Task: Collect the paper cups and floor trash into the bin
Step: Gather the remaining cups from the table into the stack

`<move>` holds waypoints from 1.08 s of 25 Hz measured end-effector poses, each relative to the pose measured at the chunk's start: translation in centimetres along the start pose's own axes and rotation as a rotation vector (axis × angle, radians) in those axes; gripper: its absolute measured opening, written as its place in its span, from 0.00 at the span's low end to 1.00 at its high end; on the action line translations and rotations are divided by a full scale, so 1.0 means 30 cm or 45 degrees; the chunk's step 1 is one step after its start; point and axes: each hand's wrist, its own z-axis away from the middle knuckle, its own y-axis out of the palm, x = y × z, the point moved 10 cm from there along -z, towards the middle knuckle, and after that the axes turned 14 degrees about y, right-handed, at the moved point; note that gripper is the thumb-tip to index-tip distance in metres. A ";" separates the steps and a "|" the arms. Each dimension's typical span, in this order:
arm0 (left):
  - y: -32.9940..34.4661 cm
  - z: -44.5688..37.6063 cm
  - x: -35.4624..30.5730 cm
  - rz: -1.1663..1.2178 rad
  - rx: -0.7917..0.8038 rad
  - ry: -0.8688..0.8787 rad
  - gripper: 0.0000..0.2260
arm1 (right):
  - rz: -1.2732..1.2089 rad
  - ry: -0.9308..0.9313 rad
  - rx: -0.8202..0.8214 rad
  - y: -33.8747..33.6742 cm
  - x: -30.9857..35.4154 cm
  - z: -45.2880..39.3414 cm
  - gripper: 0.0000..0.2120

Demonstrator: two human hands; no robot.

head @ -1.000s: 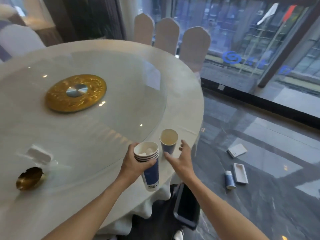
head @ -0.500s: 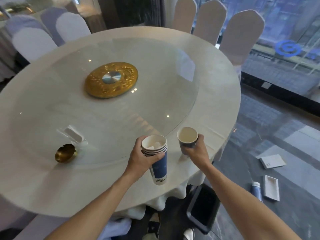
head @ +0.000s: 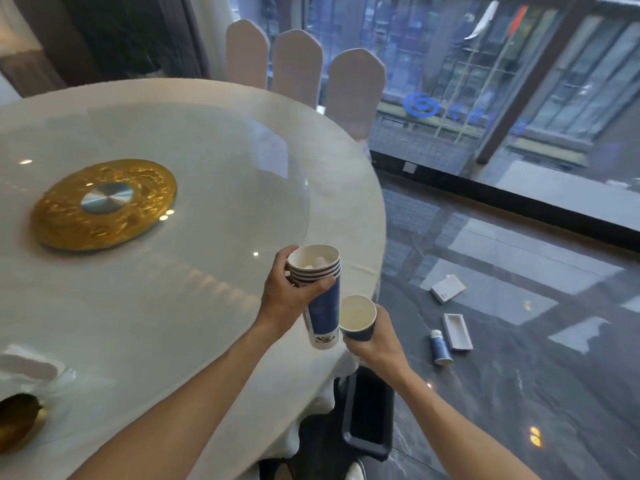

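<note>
My left hand [head: 289,296] grips a stack of blue and white paper cups [head: 320,299] above the table's near right edge; white scraps lie in the top cup. My right hand [head: 377,336] holds a single blue paper cup [head: 358,318], empty, just right of and below the stack, touching its side. A dark rectangular bin [head: 369,412] stands on the floor beneath both hands. Floor trash lies to the right: a blue tube [head: 440,347], a white open box tray [head: 457,331] and a white flat box [head: 447,288].
The round white table [head: 145,306] carries a glass turntable with a gold centre disc [head: 104,203]. A gold ashtray [head: 17,419] and a white holder [head: 27,363] sit at its near left. Three covered chairs [head: 298,64] stand behind. Dark glossy floor [head: 519,393] runs to a glass wall.
My right hand closed on the single cup, lifted it off the table and brought it down beside the stack. The view swung back to the right.
</note>
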 end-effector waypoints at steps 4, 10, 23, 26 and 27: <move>0.192 -0.016 -0.025 0.056 0.216 0.052 0.35 | -0.034 0.117 -0.162 -0.133 -0.105 0.062 0.22; 0.373 0.011 -0.087 0.121 0.401 0.110 0.36 | -0.069 0.319 -0.306 -0.238 -0.281 0.233 0.32; 0.608 0.272 0.059 -0.019 0.641 -0.088 0.34 | -0.252 0.309 -0.106 -0.290 -0.299 0.239 0.34; 0.681 0.334 0.091 -0.037 0.678 -0.142 0.37 | -0.266 0.274 -0.040 -0.342 -0.336 0.207 0.34; 0.703 0.350 0.091 0.002 0.678 -0.184 0.35 | -0.263 0.265 -0.027 -0.359 -0.355 0.199 0.34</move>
